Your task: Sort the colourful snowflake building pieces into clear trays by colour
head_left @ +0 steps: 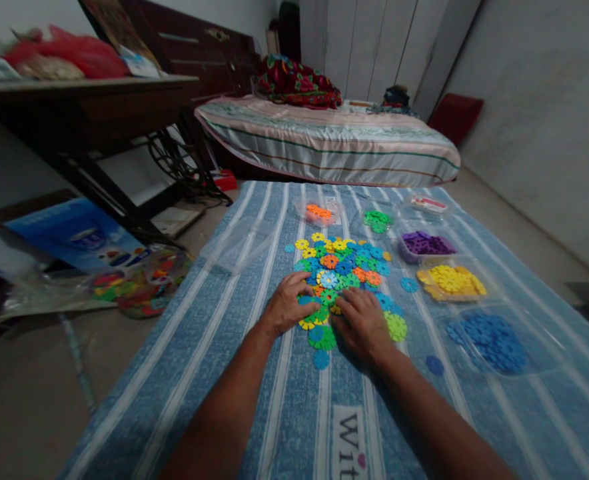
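- Leftmost, a clear bag (pixel 154 283) of coloured pieces sits on the floor beside the striped cloth (pixel 199 373).
- Next, a clear container (pixel 239 247) lies on the cloth, well apart from the hands.
- Centre left, the left hand (pixel 289 305) rests at the near edge of the pile, thumb and fingers parted.
- Mid-frame, notched discs (pixel 328 279) in mixed colours overlap in a loose pile on the cloth, between and beyond the hands. They look light, thin and stiff, probably smooth enough to slide over one another and hardly fragile; the notched rim seems the surest hold.
- Centre right, the right hand (pixel 362 321) bends over the discs, fingers close together; whether it grips one cannot be told.
- Just beside it lies a lime disc (pixel 395 327).
- Far right, tubs (pixel 407 253) hold purple, yellow and blue pieces.
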Demonstrator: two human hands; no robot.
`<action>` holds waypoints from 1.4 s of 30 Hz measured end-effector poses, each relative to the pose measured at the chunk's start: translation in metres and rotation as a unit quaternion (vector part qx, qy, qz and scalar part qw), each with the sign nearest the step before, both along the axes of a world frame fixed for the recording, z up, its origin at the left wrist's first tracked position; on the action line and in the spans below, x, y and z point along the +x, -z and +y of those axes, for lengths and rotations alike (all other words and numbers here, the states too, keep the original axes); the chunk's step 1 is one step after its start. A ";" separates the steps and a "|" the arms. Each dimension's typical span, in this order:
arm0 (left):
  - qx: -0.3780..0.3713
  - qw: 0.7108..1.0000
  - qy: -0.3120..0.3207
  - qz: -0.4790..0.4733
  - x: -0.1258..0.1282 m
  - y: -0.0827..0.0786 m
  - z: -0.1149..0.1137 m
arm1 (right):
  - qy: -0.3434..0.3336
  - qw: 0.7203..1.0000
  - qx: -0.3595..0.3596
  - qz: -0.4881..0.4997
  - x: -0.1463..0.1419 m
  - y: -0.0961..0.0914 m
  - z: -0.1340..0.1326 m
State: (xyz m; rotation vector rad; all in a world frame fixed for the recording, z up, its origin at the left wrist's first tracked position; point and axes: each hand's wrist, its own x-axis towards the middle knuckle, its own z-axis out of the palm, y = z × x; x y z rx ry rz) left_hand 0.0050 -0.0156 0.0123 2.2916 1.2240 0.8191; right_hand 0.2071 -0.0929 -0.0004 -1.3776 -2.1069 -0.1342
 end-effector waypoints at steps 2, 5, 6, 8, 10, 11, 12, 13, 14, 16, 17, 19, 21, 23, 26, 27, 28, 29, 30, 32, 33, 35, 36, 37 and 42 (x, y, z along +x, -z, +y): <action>-0.006 1.000 -0.008 -0.011 -0.002 0.001 0.001 | -0.021 1.000 -0.013 -0.012 -0.005 -0.002 -0.001; -0.010 0.999 -0.015 -0.031 -0.003 0.002 0.001 | -0.041 0.998 -0.034 -0.033 -0.011 -0.007 -0.001; -0.010 0.999 -0.017 -0.038 -0.004 0.002 0.002 | -0.045 0.997 -0.040 -0.040 -0.012 -0.008 -0.001; -0.010 0.998 -0.021 -0.050 -0.004 0.003 0.002 | -0.052 0.996 -0.049 -0.049 -0.014 -0.010 -0.002; -0.010 0.998 -0.026 -0.058 -0.003 0.004 0.003 | -0.051 0.996 -0.051 -0.053 -0.014 -0.009 -0.002; -0.009 0.998 -0.030 -0.061 -0.003 0.004 0.003 | -0.047 0.996 -0.050 -0.051 -0.014 -0.008 -0.002; -0.008 0.998 -0.033 -0.062 -0.002 0.005 0.003 | -0.043 0.997 -0.048 -0.048 -0.013 -0.007 -0.002; -0.007 0.998 -0.035 -0.060 -0.002 0.005 0.003 | -0.038 0.997 -0.045 -0.044 -0.012 -0.006 -0.002; -0.005 0.998 -0.036 -0.057 -0.002 0.006 0.003 | -0.034 0.998 -0.041 -0.040 -0.011 -0.004 -0.001; 0.001 0.998 -0.036 -0.047 -0.001 0.006 0.003 | -0.029 0.999 -0.030 -0.035 -0.010 -0.002 -0.001; 0.006 0.999 -0.035 -0.041 -0.001 0.006 0.003 | -0.026 0.999 -0.023 -0.033 -0.009 -0.001 0.000; 0.018 0.999 -0.033 -0.028 0.000 0.005 0.002 | -0.017 0.999 -0.010 -0.029 -0.008 0.001 0.000; 0.035 0.999 -0.032 -0.012 0.002 0.004 0.001 | -0.012 1.000 -0.002 -0.026 -0.008 0.003 0.000; 0.055 0.998 -0.028 0.007 0.004 0.004 0.000 | -0.013 1.000 0.003 -0.026 -0.007 0.004 0.001; 0.084 0.996 -0.025 0.030 0.006 0.005 -0.001 | -0.016 0.999 0.010 -0.026 -0.007 0.005 0.001; 0.092 0.995 -0.025 0.036 0.007 0.006 -0.001 | -0.015 0.999 0.011 -0.027 -0.007 0.005 0.002; 0.098 0.994 -0.025 0.042 0.008 0.006 -0.002 | -0.015 0.999 0.012 -0.027 -0.007 0.005 0.002; 0.104 0.993 -0.027 0.048 0.009 0.007 -0.002 | -0.014 0.999 0.012 -0.027 -0.007 0.005 0.002; 0.108 0.992 -0.030 0.053 0.010 0.007 -0.002 | -0.014 0.999 0.012 -0.027 -0.007 0.005 0.002; 0.113 0.991 -0.041 0.057 0.013 0.008 -0.002 | -0.016 0.999 0.010 -0.028 -0.006 0.005 0.002; 0.113 0.991 -0.046 0.057 0.015 0.008 -0.002 | -0.017 0.999 0.008 -0.029 -0.006 0.004 0.002; 0.110 0.991 -0.053 0.052 0.018 0.008 -0.002 | -0.017 0.999 0.004 -0.031 -0.006 0.004 0.003; 0.106 0.992 -0.054 0.048 0.018 0.007 -0.002 | -0.017 0.999 0.002 -0.033 -0.006 0.004 0.003; 0.101 0.992 -0.053 0.045 0.019 0.007 -0.002 | -0.017 0.999 0.001 -0.036 -0.006 0.004 0.003; 0.085 0.995 -0.042 0.043 0.017 0.006 -0.002 | -0.007 0.999 0.006 -0.039 -0.006 0.003 0.003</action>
